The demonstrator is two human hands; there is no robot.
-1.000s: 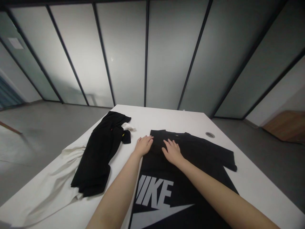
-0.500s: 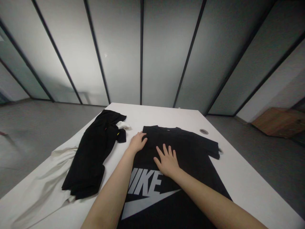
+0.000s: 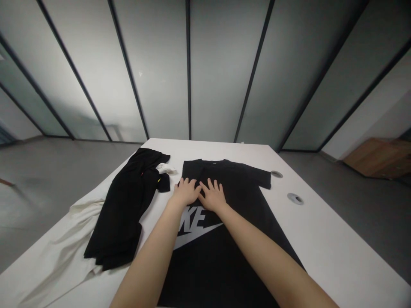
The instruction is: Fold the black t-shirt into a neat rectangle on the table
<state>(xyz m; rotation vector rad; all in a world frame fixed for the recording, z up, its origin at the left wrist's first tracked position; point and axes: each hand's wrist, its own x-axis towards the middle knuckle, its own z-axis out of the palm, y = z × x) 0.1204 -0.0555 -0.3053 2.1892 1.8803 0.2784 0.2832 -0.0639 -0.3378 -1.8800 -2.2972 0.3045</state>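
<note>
A black T-shirt (image 3: pixel 231 261) with a large white Nike logo lies flat on the white table (image 3: pixel 324 231), its collar at the far end. My left hand (image 3: pixel 186 192) and my right hand (image 3: pixel 212 196) rest side by side on its chest, palms down, fingers spread, gripping no cloth. The logo is partly covered by my hands. One short sleeve (image 3: pixel 263 179) sticks out at the far right of the shirt. The other sleeve does not show at the far left. Left of my left hand lies a bunched black garment (image 3: pixel 123 209).
A white cloth (image 3: pixel 61 244) lies under the bunched garment and drapes over the table's left edge. A small white piece (image 3: pixel 165 169) sits at its far end. Two round grommets (image 3: pixel 295 199) are set in the table's right side. Grey floor and glass partitions surround the table.
My hands have come together at the shirt's chest. The shirt has shifted away from me and left, uncovering a second grommet. The view has tilted slightly.
</note>
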